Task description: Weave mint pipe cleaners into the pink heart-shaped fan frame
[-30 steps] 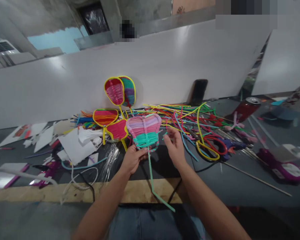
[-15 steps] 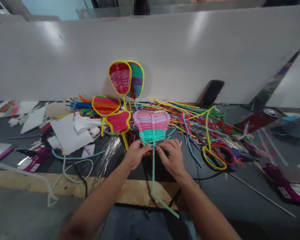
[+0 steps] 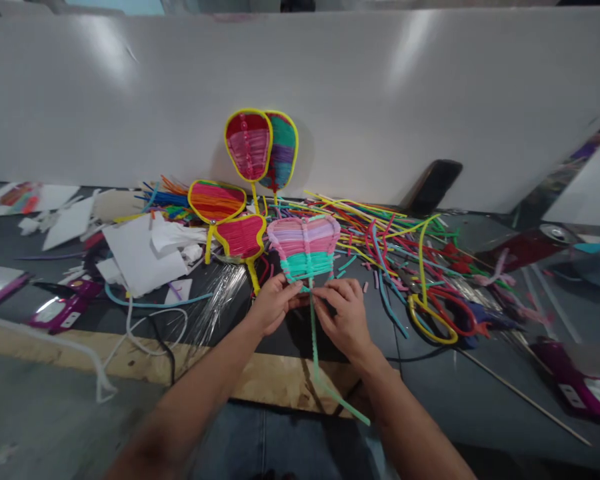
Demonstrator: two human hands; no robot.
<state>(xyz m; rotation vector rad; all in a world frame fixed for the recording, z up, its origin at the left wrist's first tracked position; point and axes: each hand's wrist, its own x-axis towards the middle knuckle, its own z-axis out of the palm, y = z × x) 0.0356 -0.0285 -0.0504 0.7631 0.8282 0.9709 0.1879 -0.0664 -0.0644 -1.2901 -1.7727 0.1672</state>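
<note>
A fan shape made of pipe cleaners [image 3: 307, 245], banded pink, lilac and turquoise, is held upright above the table's front. My left hand [image 3: 276, 303] pinches its lower left end, with thumb and fingers pressed together. On the other side my right hand [image 3: 344, 312] pinches the turquoise pipe cleaner at the bottom centre, close to the left fingertips. A pale green pipe-cleaner stem [image 3: 315, 343] hangs from between the hands and bends to the right at its lower end. The fingertips hide the exact join.
Yellow-rimmed pipe-cleaner fans [image 3: 249, 145] lean on the white board [image 3: 180, 87]. Loose pipe cleaners [image 3: 375, 230] lie behind the hands. To the right are red and yellow-handled scissors [image 3: 433, 320], a phone [image 3: 436, 187] and a can [image 3: 527, 245]; white paper [image 3: 143, 257] and a purple glue gun [image 3: 73, 307] lie left.
The view has tilted down slightly. Both hands still pinch the fan's base, and the hanging stem has swung a little to the right.
</note>
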